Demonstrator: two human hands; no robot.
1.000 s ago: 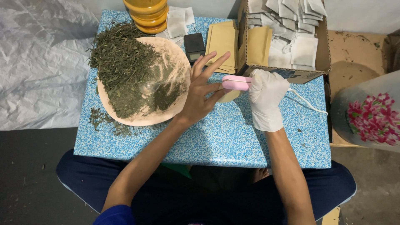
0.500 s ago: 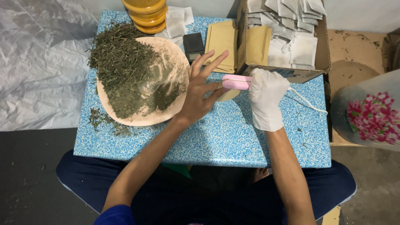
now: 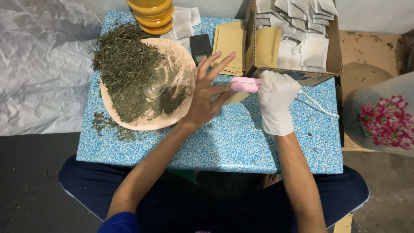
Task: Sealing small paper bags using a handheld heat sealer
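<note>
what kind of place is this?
Likely a small home workshop for hand-packing dried herbs or tea: a plate of dried leaves, a box of white sachets, and a pink sealer in the gloved right hand.

plate (image 3: 129,123) left on table (image 3: 241,142), box (image 3: 293,75) behind right, sealer (image 3: 245,85) between

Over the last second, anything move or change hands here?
Nothing visibly changed. The gloved right hand still grips the pink sealer, clamped on the tan pouch that the bare left hand steadies with fingers spread. The plate of dried leaves, the pouch stack and the cardboard box sit as before.
</note>
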